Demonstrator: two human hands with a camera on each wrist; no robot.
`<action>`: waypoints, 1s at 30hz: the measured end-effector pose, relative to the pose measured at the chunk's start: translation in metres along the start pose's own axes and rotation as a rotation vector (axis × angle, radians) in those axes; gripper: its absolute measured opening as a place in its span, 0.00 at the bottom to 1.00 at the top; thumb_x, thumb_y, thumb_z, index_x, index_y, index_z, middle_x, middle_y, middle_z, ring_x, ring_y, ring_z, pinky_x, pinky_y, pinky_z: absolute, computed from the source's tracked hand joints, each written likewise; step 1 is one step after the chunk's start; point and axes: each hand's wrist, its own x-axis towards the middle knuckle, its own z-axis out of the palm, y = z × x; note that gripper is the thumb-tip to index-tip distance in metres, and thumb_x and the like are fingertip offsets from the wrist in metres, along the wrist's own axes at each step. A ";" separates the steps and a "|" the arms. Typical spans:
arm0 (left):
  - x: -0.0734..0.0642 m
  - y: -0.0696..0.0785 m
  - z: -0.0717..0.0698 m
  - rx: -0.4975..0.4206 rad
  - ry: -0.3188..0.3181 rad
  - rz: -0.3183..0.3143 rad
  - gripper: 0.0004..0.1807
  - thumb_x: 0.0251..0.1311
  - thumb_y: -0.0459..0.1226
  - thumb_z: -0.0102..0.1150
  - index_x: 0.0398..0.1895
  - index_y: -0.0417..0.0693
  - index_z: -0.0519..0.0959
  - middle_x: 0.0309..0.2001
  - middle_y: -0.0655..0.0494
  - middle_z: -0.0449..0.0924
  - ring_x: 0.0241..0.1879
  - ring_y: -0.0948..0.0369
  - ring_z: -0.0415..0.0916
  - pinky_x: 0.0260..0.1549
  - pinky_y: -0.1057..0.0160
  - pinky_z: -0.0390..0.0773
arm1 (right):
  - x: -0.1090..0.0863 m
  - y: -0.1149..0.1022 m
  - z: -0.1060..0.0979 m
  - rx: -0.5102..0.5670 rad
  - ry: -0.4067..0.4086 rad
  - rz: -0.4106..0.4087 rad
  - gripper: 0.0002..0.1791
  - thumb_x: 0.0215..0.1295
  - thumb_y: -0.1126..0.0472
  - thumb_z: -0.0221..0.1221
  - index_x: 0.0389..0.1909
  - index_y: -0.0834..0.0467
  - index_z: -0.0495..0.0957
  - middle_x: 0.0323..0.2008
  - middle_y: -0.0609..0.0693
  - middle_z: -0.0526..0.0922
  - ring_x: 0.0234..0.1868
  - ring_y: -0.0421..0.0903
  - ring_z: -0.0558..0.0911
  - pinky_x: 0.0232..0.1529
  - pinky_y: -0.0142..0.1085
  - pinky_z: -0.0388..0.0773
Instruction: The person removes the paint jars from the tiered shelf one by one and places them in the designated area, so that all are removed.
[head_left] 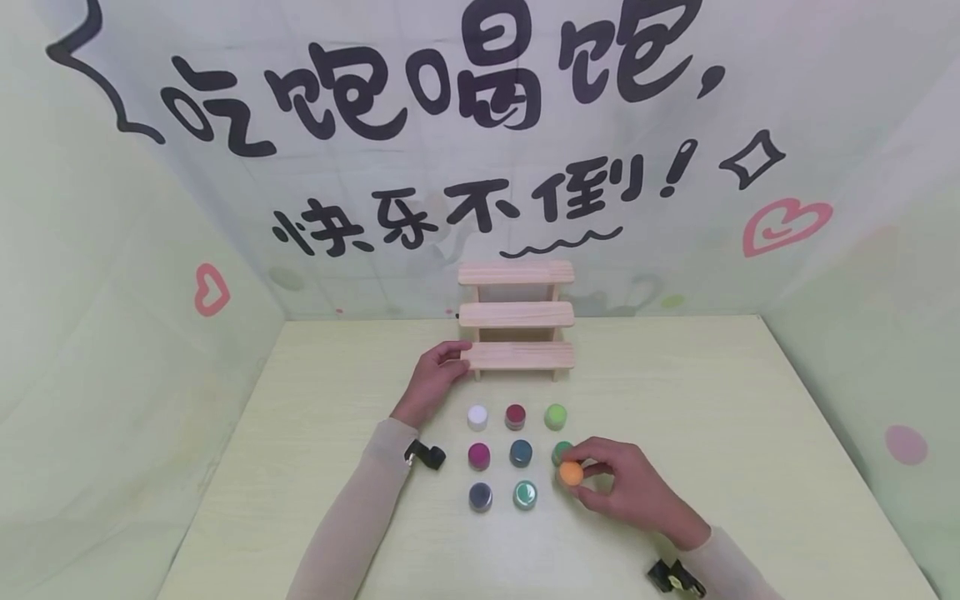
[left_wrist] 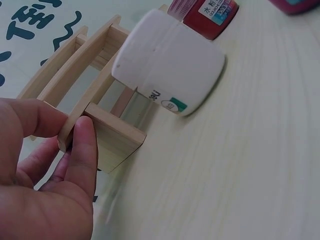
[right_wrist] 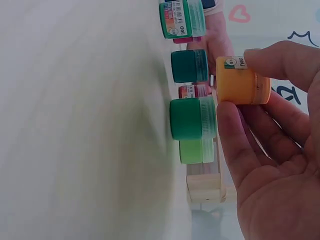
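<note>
My left hand (head_left: 431, 383) pinches the left end of the lowest board on a three-step wooden stand (head_left: 517, 315), thumb and fingers on either face in the left wrist view. An orange paint jar (right_wrist: 237, 82) is held between thumb and fingers of my right hand (head_left: 633, 487), raised off the table. Partly behind it in the head view stands a green jar (head_left: 562, 453). A light green jar (head_left: 556, 417) is farther back. A white jar (left_wrist: 167, 60) and a dark red jar (head_left: 515, 417) stand in front of the stand.
Nearer me are a magenta jar (head_left: 478, 456), a blue jar (head_left: 521, 452), a dark purple jar (head_left: 480, 497) and a teal-green jar (head_left: 525, 495), set in rows on the pale table (head_left: 300, 467). Behind the stand hangs a white cloth (head_left: 360, 175) with black lettering.
</note>
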 end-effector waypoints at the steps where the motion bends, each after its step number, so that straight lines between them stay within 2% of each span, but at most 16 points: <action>1: 0.000 0.000 0.000 0.000 0.002 0.001 0.19 0.68 0.28 0.62 0.62 0.44 0.82 0.56 0.45 0.80 0.53 0.58 0.82 0.57 0.64 0.86 | -0.001 0.000 0.000 0.002 -0.013 0.007 0.23 0.52 0.74 0.74 0.51 0.59 0.86 0.48 0.49 0.90 0.46 0.36 0.87 0.41 0.39 0.92; 6: -0.001 0.000 0.000 -0.004 0.009 0.002 0.19 0.69 0.28 0.61 0.62 0.43 0.82 0.56 0.45 0.80 0.52 0.59 0.82 0.56 0.65 0.87 | -0.005 0.001 0.000 0.036 -0.097 0.076 0.22 0.57 0.72 0.73 0.53 0.59 0.86 0.49 0.51 0.90 0.49 0.35 0.87 0.44 0.39 0.92; 10: -0.001 0.000 0.000 -0.009 0.006 -0.001 0.19 0.69 0.28 0.61 0.62 0.43 0.82 0.56 0.45 0.80 0.53 0.59 0.82 0.56 0.65 0.87 | -0.007 0.004 0.001 0.059 -0.139 0.093 0.21 0.59 0.70 0.73 0.54 0.59 0.85 0.49 0.51 0.90 0.49 0.35 0.87 0.46 0.39 0.91; 17: -0.002 -0.001 0.000 0.000 0.007 0.002 0.19 0.70 0.29 0.62 0.62 0.45 0.82 0.57 0.46 0.80 0.53 0.59 0.82 0.57 0.64 0.86 | -0.009 0.008 0.004 0.047 -0.148 0.100 0.21 0.60 0.68 0.74 0.54 0.56 0.86 0.49 0.46 0.89 0.48 0.35 0.87 0.47 0.37 0.91; 23: -0.002 -0.002 0.000 0.005 0.014 0.004 0.18 0.70 0.28 0.61 0.62 0.44 0.82 0.56 0.45 0.81 0.53 0.59 0.82 0.57 0.64 0.86 | -0.010 0.006 0.006 0.021 -0.153 0.088 0.19 0.61 0.67 0.74 0.54 0.57 0.86 0.48 0.47 0.89 0.48 0.38 0.88 0.46 0.36 0.91; 30: -0.002 -0.004 -0.001 -0.010 0.005 0.005 0.19 0.70 0.27 0.61 0.63 0.43 0.81 0.57 0.43 0.81 0.54 0.58 0.83 0.59 0.62 0.86 | -0.008 0.000 -0.002 0.014 -0.158 0.129 0.22 0.62 0.61 0.75 0.57 0.56 0.85 0.51 0.48 0.90 0.50 0.42 0.89 0.48 0.38 0.91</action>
